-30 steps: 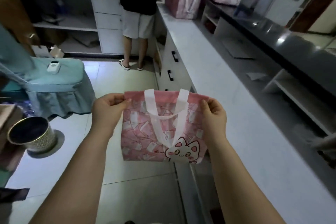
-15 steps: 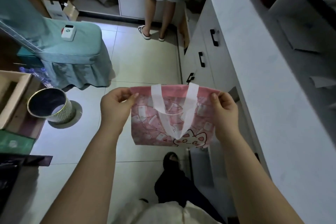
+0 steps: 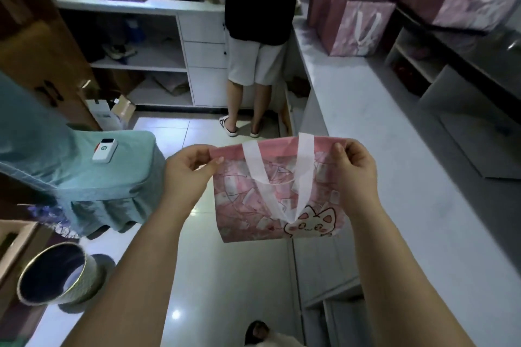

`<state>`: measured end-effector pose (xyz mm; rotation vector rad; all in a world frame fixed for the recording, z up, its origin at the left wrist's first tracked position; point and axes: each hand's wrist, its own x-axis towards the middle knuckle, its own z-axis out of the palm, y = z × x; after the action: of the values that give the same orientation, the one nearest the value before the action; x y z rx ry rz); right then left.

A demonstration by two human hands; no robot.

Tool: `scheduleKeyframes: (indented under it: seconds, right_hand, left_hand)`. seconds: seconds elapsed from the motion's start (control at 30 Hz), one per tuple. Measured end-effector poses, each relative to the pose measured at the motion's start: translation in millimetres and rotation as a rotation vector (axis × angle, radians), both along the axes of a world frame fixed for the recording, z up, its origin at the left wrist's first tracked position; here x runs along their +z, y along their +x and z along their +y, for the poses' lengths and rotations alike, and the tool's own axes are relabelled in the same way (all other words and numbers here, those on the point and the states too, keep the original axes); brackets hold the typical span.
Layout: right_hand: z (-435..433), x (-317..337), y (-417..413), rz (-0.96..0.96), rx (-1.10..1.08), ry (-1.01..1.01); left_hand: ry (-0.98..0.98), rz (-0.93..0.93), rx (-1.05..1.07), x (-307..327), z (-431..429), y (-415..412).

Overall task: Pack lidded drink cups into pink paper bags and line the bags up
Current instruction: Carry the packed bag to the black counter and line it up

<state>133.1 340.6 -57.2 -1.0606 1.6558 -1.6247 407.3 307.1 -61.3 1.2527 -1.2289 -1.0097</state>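
Seen from the head camera, the pink bag [image 3: 236, 211] hangs flat in the air just left of the counter [image 3: 380, 149], out over the tiled floor [image 3: 220, 276] and touching neither. The left hand [image 3: 187, 169] pinches its upper left corner between thumb and fingers, and the right hand [image 3: 353, 170] pinches the upper right one, so the top hem is stretched taut. The white handles [image 3: 306, 175] droop down the front towards a cat print [image 3: 313, 222]. The bag looks light, thin and floppy (it would not stand up by itself until opened out). The hem corners suit spreading the mouth, and the handles would probably serve better once a cup is inside. No drink cups are visible. The counter is pale, smooth and long, and larger pink bags [image 3: 358, 25] stand at its far end. Well left of the counter are a teal-covered chair [image 3: 70, 177] with a white device [image 3: 105, 149] on it and a metal bin [image 3: 56, 276]. Another person [image 3: 253, 36] stands at the counter's far corner.
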Motion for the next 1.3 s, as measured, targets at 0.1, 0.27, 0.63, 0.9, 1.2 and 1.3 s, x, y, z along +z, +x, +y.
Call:
scheduleKeyframes:
  seconds: [0.1, 0.27, 0.63, 0.9, 1.2, 1.3]
  right_hand:
    - [-55.5, 10.2, -28.3, -0.001, -0.032, -0.032]
    - [-128.4, 16.7, -71.6, -0.020, -0.040, 0.127]
    - [-303.2, 84.8, -149.3, 0.208, -0.378, -0.049]
    - [-371.7, 111.0, -153.6, 0.252, -0.559, -0.106]
    - [-426.7, 111.7, -190.7, 0.522, -0.556, 0.254]
    - [-442.8, 125.7, -230.7, 0.592, -0.663, 0.342]
  left_hand:
    - [-0.129, -0.127, -0.030, 20.5, -55.5, -31.8]
    - [-0.171, -0.126, -0.091, 32.8, -143.3, -73.1]
    - [-0.268, 0.095, -0.240, 73.4, -381.3, -189.7]
    - [-0.354, 0.023, -0.428, 126.4, -524.6, -305.7]
    - [-0.381, 0.107, -0.614, 185.4, -559.8, -467.2]
    - [-0.360, 0.169, -0.623, 208.0, -554.7, -520.0]
